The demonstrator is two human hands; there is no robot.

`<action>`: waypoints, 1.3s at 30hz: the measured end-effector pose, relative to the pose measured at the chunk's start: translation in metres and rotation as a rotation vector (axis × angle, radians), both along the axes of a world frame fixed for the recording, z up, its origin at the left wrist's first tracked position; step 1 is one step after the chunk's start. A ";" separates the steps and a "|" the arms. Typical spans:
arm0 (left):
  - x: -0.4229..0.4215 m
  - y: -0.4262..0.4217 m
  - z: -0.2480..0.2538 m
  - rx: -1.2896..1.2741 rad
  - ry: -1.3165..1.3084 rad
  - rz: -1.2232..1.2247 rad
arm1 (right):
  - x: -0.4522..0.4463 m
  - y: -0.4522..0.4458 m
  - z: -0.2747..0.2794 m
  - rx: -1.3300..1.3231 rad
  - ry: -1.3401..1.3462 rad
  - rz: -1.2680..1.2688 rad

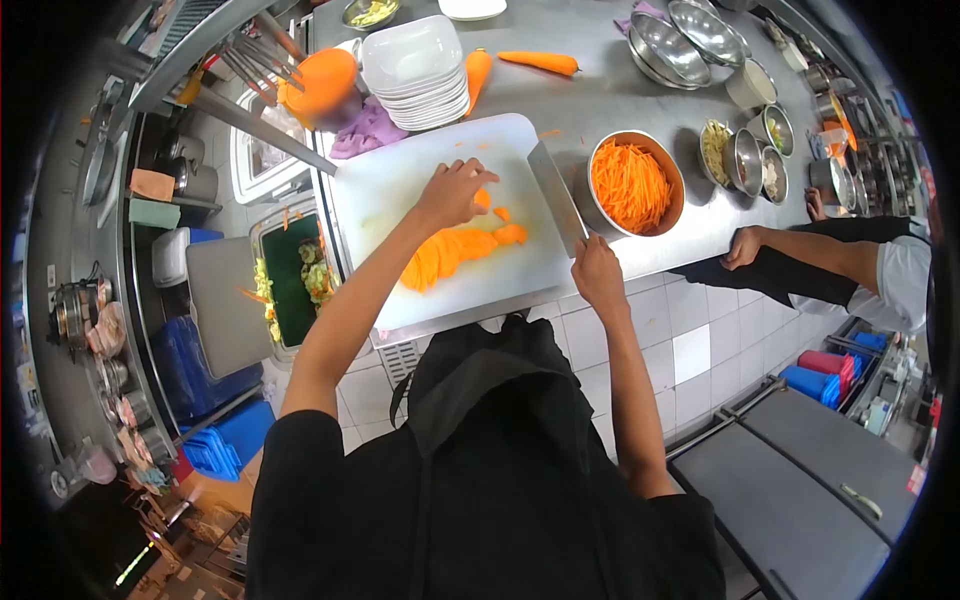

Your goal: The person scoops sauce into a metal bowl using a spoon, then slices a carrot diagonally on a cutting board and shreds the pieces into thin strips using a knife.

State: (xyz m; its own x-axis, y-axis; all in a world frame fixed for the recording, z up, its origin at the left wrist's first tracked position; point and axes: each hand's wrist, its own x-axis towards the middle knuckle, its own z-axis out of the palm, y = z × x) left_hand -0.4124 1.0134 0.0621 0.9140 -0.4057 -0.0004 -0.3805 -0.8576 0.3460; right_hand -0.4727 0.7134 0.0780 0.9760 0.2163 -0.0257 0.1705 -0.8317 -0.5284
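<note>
My right hand (599,272) is closed round the handle of a wide-bladed knife (557,190), whose blade lies along the right side of the white cutting board (370,200). Over the board, my left hand (455,192) has its fingers spread and curved above small orange carrot pieces. Sliced carrot (445,255) lies in a fanned row on the board, nearer to me than my left hand. Right of the knife is a round metal pot (677,205) full of shredded carrot (630,185).
Stacked white dishes (415,70), a purple cloth (368,130) and whole carrots (538,62) lie beyond the board. Metal bowls (668,50) stand at the back right. A scrap bin (290,270) is at left; a co-worker's hand (742,247) is at right.
</note>
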 end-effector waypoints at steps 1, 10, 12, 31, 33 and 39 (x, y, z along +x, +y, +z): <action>-0.005 -0.003 0.007 -0.081 0.009 -0.070 | 0.002 0.001 0.002 0.031 0.018 -0.001; -0.051 -0.070 -0.016 -0.114 0.113 0.252 | 0.005 0.002 0.005 0.089 0.047 0.118; -0.052 -0.072 -0.014 -0.159 0.196 0.384 | 0.002 0.005 0.006 0.110 0.052 0.120; -0.075 -0.086 -0.011 -0.323 0.023 0.486 | 0.012 0.007 0.007 0.157 0.035 0.127; -0.080 -0.087 -0.017 -0.325 -0.039 0.405 | 0.010 0.008 0.009 0.152 0.075 0.124; -0.077 -0.097 -0.017 -0.384 0.031 0.320 | 0.010 0.015 0.012 0.084 0.095 0.094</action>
